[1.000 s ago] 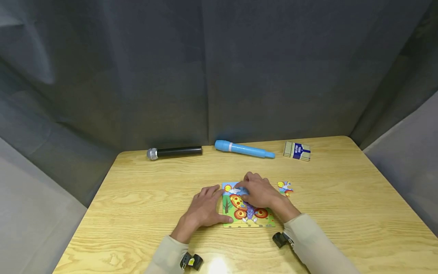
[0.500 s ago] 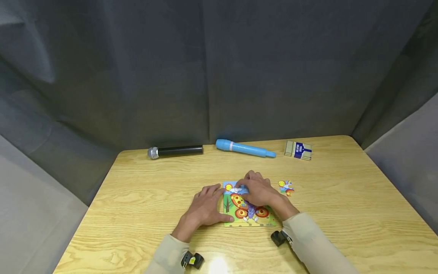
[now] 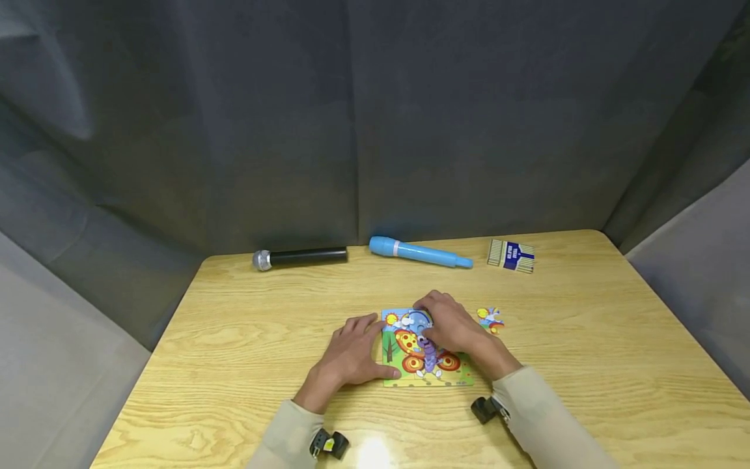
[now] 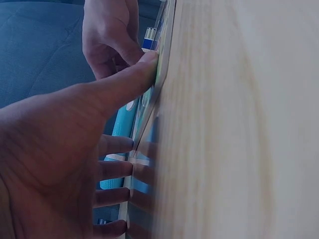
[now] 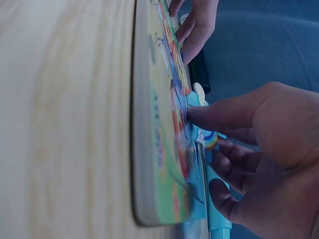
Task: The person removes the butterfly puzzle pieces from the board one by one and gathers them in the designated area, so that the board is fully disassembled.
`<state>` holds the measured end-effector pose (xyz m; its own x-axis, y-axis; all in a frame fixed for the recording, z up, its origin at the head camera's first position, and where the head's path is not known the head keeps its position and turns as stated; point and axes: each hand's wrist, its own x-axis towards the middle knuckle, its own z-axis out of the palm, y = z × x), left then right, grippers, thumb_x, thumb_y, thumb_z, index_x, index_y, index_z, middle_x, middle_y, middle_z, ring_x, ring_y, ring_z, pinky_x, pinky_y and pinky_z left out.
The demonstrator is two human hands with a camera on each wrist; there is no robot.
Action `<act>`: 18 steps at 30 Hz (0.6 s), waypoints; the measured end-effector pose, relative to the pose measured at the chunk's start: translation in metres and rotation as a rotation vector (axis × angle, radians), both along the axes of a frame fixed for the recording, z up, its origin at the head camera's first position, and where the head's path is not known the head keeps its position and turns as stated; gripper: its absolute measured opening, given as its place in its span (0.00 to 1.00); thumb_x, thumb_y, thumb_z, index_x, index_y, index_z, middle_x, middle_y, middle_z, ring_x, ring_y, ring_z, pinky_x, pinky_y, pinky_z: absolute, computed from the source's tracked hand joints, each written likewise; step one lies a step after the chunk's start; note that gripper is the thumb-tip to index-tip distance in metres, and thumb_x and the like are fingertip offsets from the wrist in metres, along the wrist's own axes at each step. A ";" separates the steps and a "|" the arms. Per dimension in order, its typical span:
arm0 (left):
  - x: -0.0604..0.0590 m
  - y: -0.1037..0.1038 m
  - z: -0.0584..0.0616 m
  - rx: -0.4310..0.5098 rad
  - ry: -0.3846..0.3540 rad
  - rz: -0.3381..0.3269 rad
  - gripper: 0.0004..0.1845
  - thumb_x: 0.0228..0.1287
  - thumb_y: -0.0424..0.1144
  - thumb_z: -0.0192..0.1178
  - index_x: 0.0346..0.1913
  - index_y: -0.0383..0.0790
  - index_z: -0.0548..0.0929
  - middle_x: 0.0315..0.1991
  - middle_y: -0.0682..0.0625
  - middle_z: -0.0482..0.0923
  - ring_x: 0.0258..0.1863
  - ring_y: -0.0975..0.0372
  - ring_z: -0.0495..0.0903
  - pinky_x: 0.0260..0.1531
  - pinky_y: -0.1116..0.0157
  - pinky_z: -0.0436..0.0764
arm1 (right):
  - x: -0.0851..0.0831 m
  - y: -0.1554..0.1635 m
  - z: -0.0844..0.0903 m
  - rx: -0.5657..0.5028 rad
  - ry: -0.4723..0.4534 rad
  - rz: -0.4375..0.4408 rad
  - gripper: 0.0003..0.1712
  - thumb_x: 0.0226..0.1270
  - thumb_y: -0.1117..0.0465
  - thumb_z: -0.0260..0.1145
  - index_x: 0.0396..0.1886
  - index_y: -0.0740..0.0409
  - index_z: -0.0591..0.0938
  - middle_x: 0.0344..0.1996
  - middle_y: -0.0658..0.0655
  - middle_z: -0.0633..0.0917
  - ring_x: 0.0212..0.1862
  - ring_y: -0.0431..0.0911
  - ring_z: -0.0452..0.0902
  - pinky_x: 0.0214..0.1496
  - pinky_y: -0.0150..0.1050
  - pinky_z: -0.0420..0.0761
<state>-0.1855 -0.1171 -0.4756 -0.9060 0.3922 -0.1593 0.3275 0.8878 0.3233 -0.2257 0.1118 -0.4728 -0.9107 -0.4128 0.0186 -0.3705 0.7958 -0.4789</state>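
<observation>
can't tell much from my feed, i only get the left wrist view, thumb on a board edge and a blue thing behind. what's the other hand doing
Observer: The right hand is on the puzzle board, its fingers over the top middle of the butterfly picture.
Operator: is it holding a piece
Observer: In the right wrist view its thumb touches a rainbow piece at the board's face; whether that piece is seated I cannot tell.
Operator: any pieces off the board
Observer: One loose piece lies on the table just right of the board.
</observation>
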 end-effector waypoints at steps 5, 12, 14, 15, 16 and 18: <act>0.000 0.000 0.000 -0.002 0.005 -0.002 0.52 0.47 0.72 0.64 0.73 0.49 0.63 0.75 0.50 0.57 0.73 0.51 0.56 0.67 0.43 0.61 | 0.000 0.007 0.001 0.003 -0.005 0.009 0.27 0.55 0.60 0.73 0.57 0.47 0.81 0.46 0.53 0.78 0.48 0.48 0.72 0.50 0.48 0.74; 0.001 0.001 0.002 -0.001 0.004 -0.002 0.52 0.47 0.72 0.64 0.73 0.50 0.63 0.75 0.50 0.57 0.73 0.51 0.56 0.67 0.43 0.61 | -0.001 0.013 0.001 0.042 -0.026 0.027 0.30 0.56 0.56 0.74 0.60 0.46 0.80 0.44 0.51 0.76 0.45 0.45 0.69 0.44 0.43 0.70; 0.001 0.001 0.002 0.000 0.004 -0.002 0.52 0.47 0.72 0.64 0.73 0.50 0.63 0.75 0.50 0.57 0.73 0.51 0.56 0.67 0.43 0.61 | -0.001 0.014 0.001 0.047 -0.019 0.030 0.30 0.57 0.56 0.73 0.61 0.49 0.79 0.45 0.51 0.76 0.47 0.45 0.70 0.45 0.45 0.70; 0.000 0.001 0.002 0.000 0.004 -0.002 0.52 0.47 0.72 0.64 0.73 0.50 0.63 0.75 0.50 0.57 0.73 0.51 0.56 0.67 0.43 0.61 | 0.000 0.014 0.001 0.048 -0.016 0.030 0.30 0.57 0.56 0.73 0.61 0.49 0.79 0.46 0.51 0.76 0.48 0.45 0.70 0.45 0.46 0.70; 0.000 0.001 0.002 0.000 0.004 -0.002 0.52 0.47 0.72 0.64 0.73 0.50 0.63 0.75 0.50 0.57 0.73 0.51 0.56 0.67 0.43 0.61 | 0.000 0.015 0.001 0.049 -0.010 0.031 0.30 0.58 0.56 0.73 0.61 0.50 0.79 0.47 0.51 0.76 0.49 0.46 0.70 0.45 0.47 0.70; 0.001 0.001 0.001 0.003 0.005 -0.002 0.52 0.47 0.72 0.64 0.73 0.49 0.63 0.75 0.49 0.57 0.73 0.51 0.56 0.67 0.43 0.61 | 0.001 0.016 0.001 0.046 0.007 0.028 0.29 0.58 0.56 0.73 0.61 0.51 0.79 0.47 0.50 0.77 0.50 0.46 0.71 0.44 0.46 0.69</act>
<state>-0.1850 -0.1161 -0.4741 -0.9059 0.3946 -0.1535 0.3311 0.8862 0.3242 -0.2249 0.1278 -0.4722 -0.8985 -0.4389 0.0054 -0.3964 0.8061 -0.4394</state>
